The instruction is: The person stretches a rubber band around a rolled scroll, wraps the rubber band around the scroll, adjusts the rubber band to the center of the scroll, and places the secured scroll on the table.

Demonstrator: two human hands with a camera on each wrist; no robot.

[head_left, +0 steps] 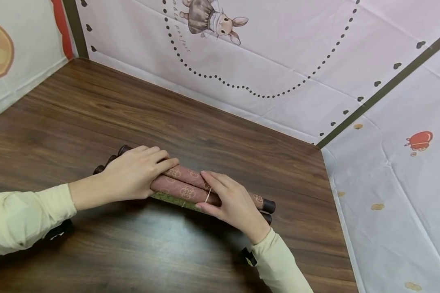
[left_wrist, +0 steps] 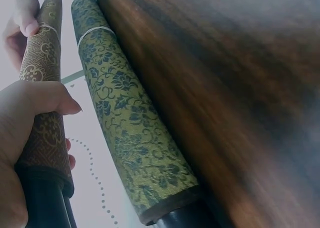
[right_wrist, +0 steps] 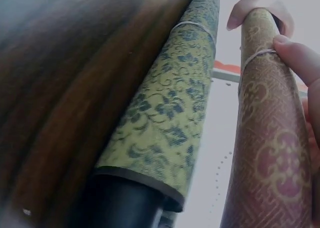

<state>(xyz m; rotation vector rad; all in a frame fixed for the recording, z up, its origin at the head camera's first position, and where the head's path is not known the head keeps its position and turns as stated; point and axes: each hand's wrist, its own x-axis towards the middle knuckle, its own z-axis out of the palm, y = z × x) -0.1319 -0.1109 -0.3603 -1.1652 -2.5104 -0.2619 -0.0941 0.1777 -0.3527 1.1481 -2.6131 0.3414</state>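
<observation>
Reddish-brown rolled scrolls [head_left: 186, 192] with pale flower patterns lie side by side across the middle of the table in the head view. Below them shows a green scroll [left_wrist: 127, 118] with dark blue flowers, lying along the tabletop. My left hand [head_left: 133, 173] grips the brown scroll [left_wrist: 47, 88] near its left end, thumb curled round it in the left wrist view. Further right, my right hand [head_left: 232, 199] holds the brown scroll [right_wrist: 270, 118], thumb and fingers on either side of it. A thin white tie [right_wrist: 257, 54] circles it. Both hands cover parts of the scrolls.
Dark end knobs [head_left: 269, 205] stick out beyond both hands. The dark wood table [head_left: 168, 252] meets a printed cloth wall [head_left: 264, 61] behind, with more cloth walls at left and right.
</observation>
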